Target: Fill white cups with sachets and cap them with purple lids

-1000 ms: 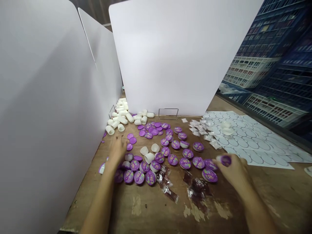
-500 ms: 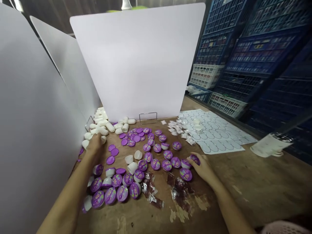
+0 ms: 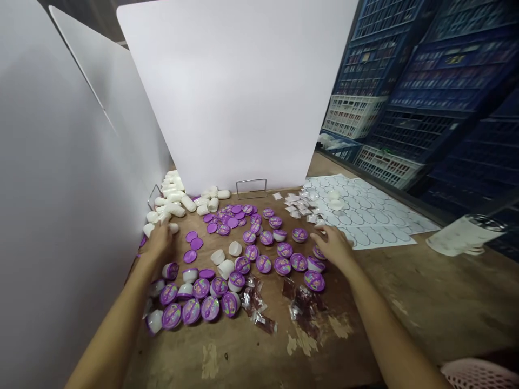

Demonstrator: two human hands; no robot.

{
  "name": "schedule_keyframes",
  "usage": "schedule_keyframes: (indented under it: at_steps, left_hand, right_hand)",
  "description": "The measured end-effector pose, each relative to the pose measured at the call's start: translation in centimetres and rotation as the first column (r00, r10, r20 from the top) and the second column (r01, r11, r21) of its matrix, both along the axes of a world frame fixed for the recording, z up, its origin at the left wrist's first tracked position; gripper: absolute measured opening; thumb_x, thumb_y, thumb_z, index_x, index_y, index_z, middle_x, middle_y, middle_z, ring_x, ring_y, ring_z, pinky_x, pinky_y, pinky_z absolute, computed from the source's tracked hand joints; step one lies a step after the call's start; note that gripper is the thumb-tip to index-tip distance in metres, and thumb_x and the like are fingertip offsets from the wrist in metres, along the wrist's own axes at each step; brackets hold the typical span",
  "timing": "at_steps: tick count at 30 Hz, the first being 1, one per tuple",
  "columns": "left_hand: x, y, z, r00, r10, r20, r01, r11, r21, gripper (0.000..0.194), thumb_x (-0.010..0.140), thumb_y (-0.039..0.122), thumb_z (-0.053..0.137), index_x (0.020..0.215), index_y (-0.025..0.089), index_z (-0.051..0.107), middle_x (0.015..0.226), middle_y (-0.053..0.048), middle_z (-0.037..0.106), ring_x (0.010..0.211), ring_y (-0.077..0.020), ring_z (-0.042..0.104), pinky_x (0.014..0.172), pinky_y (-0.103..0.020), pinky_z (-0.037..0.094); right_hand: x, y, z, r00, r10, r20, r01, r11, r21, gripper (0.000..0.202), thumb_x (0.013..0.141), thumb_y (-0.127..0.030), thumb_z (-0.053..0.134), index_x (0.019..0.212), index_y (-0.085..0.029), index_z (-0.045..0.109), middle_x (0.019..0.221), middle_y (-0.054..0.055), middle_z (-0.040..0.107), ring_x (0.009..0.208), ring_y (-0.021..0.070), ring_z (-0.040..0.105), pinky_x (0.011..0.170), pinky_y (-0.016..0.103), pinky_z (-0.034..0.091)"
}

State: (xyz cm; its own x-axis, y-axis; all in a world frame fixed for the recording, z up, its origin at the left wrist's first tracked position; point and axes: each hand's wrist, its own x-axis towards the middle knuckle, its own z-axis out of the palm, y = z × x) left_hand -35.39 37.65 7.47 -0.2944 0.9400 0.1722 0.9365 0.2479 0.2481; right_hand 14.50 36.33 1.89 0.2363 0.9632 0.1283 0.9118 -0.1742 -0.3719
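Observation:
My left hand [image 3: 160,241] is at the near edge of a heap of white plastic cups [image 3: 173,195], its fingers closed on a white cup [image 3: 173,228] that shows beside them; the fingertips are partly hidden. My right hand [image 3: 334,247] hovers with bent, parted fingers and nothing visible in them. It is over a purple-lidded cup [image 3: 319,252] at the right end of the lidded cups. Between my hands lie several purple-lidded cups [image 3: 282,265], loose purple lids [image 3: 197,243] and a few open white cups [image 3: 226,268].
Dark red sachets [image 3: 304,305] lie near the front. Small white packets [image 3: 298,204] and sheets printed with ovals [image 3: 365,216] are at the back right, with a white mug-like container [image 3: 462,235] beyond. White panels [image 3: 235,97] stand behind and left; stacked crates [image 3: 405,129] rise at right.
My right hand has let go of the purple-lidded cup and lifted slightly away from it. The left hand has drawn back a little with the white cup. The view has tilted down.

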Motion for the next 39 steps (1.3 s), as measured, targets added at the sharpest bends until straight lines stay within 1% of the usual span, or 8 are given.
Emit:
schedule_keyframes:
  at_steps: [8, 16, 21, 24, 29, 33, 36, 39]
  left_hand:
    - [9.0, -3.7, 0.4, 0.747, -0.479, 0.462, 0.624, 0.744, -0.238, 0.057, 0.075, 0.044, 0.063, 0.128, 0.023, 0.056, 0.117, -0.009, 0.067, 0.099, -0.0255, 0.064, 0.083, -0.033, 0.049]
    - [10.8, -4.3, -0.7, 0.774, -0.291, 0.563, 0.356, 0.934, -0.006, 0.036, 0.066, 0.034, 0.07, 0.096, 0.015, 0.067, 0.086, -0.007, 0.069, 0.08, -0.0228, 0.063, 0.068, -0.03, 0.047]
    - [13.9, -6.6, 0.9, 0.492, -0.303, 0.816, 0.218, 0.95, 0.222, 0.043, 0.061, 0.034, 0.079, 0.097, 0.016, 0.067, 0.072, -0.002, 0.064, 0.064, -0.017, 0.058, 0.056, -0.026, 0.044]
    - [17.2, -8.5, 0.9, 0.268, -0.376, 0.887, 0.302, 0.907, 0.294, 0.045, 0.063, 0.034, 0.081, 0.102, 0.016, 0.066, 0.082, -0.004, 0.065, 0.068, -0.0143, 0.057, 0.06, -0.023, 0.043]
    - [19.6, -10.8, 0.2, 0.025, -0.355, 0.935, 0.314, 0.89, 0.329, 0.049, 0.079, 0.051, 0.067, 0.116, 0.02, 0.057, 0.074, 0.001, 0.058, 0.059, -0.0099, 0.047, 0.055, -0.02, 0.037]
    - [18.9, -11.5, -0.5, -0.011, -0.242, 0.97, 0.191, 0.952, 0.24, 0.036, 0.082, 0.048, 0.063, 0.107, 0.022, 0.055, 0.066, 0.005, 0.051, 0.054, -0.0086, 0.043, 0.049, -0.019, 0.034]
    - [18.4, -11.7, -0.9, -0.105, -0.203, 0.973, 0.039, 0.977, 0.208, 0.029, 0.076, 0.036, 0.067, 0.096, 0.021, 0.054, 0.073, 0.003, 0.057, 0.05, -0.0067, 0.043, 0.043, -0.017, 0.03]
    - [18.4, -11.7, -0.9, -0.218, -0.186, 0.958, -0.033, 0.983, 0.183, 0.028, 0.069, 0.03, 0.068, 0.09, 0.02, 0.053, 0.077, 0.001, 0.061, 0.048, -0.0062, 0.044, 0.039, -0.017, 0.026]
  right_hand:
    - [-0.3, 8.7, 2.4, 0.978, -0.007, 0.21, 0.059, 0.969, -0.241, 0.032, 0.081, -0.027, 0.058, 0.105, -0.007, 0.068, 0.11, 0.025, 0.067, 0.109, 0.0353, 0.06, 0.092, 0.046, 0.038]
    - [1.0, 7.6, 2.6, 0.946, 0.126, 0.297, -0.072, 0.98, -0.186, 0.022, 0.081, -0.018, 0.054, 0.09, -0.006, 0.07, 0.101, 0.022, 0.07, 0.106, 0.0296, 0.059, 0.095, 0.041, 0.033]
    - [-2.8, 3.4, 4.7, 0.99, 0.14, 0.005, -0.14, 0.985, 0.1, 0.024, 0.082, -0.023, 0.051, 0.084, -0.011, 0.071, 0.088, 0.013, 0.073, 0.087, 0.0251, 0.063, 0.082, 0.036, 0.043]
    - [-9.0, -1.5, 6.2, 0.781, 0.471, -0.411, -0.342, 0.872, 0.35, 0.025, 0.083, -0.027, 0.052, 0.093, -0.014, 0.071, 0.083, 0.006, 0.072, 0.072, 0.0194, 0.062, 0.067, 0.03, 0.047]
    - [-16.2, -7.2, 7.7, 0.603, 0.781, -0.161, -0.604, 0.579, 0.548, 0.019, 0.083, -0.011, 0.05, 0.083, -0.016, 0.068, 0.09, 0.009, 0.069, 0.092, 0.0225, 0.059, 0.087, 0.038, 0.046]
    - [-15.2, -8.6, 7.8, 0.615, 0.779, -0.12, -0.688, 0.605, 0.401, 0.026, 0.091, -0.011, 0.044, 0.103, -0.017, 0.066, 0.114, 0.012, 0.064, 0.106, 0.0213, 0.058, 0.092, 0.035, 0.045]
    - [-13.1, -10.0, 6.9, 0.818, 0.575, -0.04, -0.576, 0.817, -0.04, 0.024, 0.093, -0.014, 0.043, 0.098, -0.014, 0.066, 0.097, 0.015, 0.069, 0.091, 0.0232, 0.066, 0.079, 0.033, 0.048]
    - [-11.8, -11.5, 5.0, 0.853, 0.485, 0.192, -0.378, 0.828, -0.414, 0.02, 0.09, -0.013, 0.048, 0.087, -0.011, 0.068, 0.087, 0.02, 0.071, 0.083, 0.03, 0.069, 0.068, 0.034, 0.047]
